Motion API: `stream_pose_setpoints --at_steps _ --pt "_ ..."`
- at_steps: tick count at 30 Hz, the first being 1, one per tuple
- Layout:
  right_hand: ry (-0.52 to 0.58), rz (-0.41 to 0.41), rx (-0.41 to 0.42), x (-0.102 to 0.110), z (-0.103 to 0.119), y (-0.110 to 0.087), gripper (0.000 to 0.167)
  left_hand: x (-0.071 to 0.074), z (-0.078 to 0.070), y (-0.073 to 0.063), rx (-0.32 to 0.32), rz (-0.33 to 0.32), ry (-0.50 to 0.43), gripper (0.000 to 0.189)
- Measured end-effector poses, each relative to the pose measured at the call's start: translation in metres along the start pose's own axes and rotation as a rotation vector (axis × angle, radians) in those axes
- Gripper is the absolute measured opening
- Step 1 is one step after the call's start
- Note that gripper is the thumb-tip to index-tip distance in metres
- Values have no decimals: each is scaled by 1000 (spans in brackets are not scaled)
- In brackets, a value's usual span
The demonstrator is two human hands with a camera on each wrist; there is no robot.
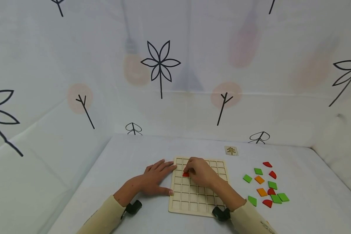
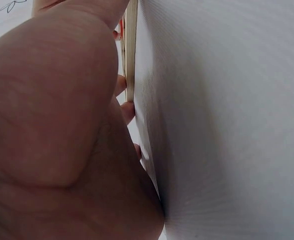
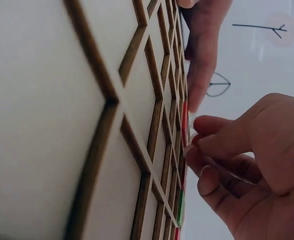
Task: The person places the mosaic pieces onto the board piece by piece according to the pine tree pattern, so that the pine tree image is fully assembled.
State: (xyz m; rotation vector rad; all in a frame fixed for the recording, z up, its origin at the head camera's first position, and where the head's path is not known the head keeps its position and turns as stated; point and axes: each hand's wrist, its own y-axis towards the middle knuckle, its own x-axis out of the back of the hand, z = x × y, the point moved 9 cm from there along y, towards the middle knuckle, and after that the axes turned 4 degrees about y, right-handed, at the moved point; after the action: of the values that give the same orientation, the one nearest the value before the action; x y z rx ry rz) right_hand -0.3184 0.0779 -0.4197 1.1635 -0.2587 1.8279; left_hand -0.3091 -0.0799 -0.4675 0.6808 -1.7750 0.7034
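A pale wooden grid board (image 1: 185,205) lies on the table. My left hand (image 1: 152,178) is spread with straight fingers, its fingertips and thumb resting on the board's left edge. Over the upper left part of the board, my right hand (image 1: 201,171) has its fingers curled, thumb and fingertips pinching at a red rounded piece (image 1: 186,174) in a cell. From the right wrist, the red piece (image 3: 185,120) appears edge-on beside the fingertips. A green piece (image 3: 180,207) sits farther along the board there; in the head view the right hand hides that part.
Right of the board lie several loose flat pieces: green ones (image 1: 258,171), orange ones (image 1: 259,179) and red rounded ones (image 1: 267,203). A small card with a gridded brown tree-like picture (image 1: 231,150) lies behind the board. White printed cloth (image 1: 175,110) hangs around the table.
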Motion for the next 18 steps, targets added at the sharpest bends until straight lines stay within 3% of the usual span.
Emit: stream_pose_setpoints --at_steps 10,18 --pt "52 -35 12 27 14 -13 26 -1 2 -1 12 -1 -15 98" --pt "48 -62 -21 44 -1 -28 27 -3 3 2 0 -1 -22 98"
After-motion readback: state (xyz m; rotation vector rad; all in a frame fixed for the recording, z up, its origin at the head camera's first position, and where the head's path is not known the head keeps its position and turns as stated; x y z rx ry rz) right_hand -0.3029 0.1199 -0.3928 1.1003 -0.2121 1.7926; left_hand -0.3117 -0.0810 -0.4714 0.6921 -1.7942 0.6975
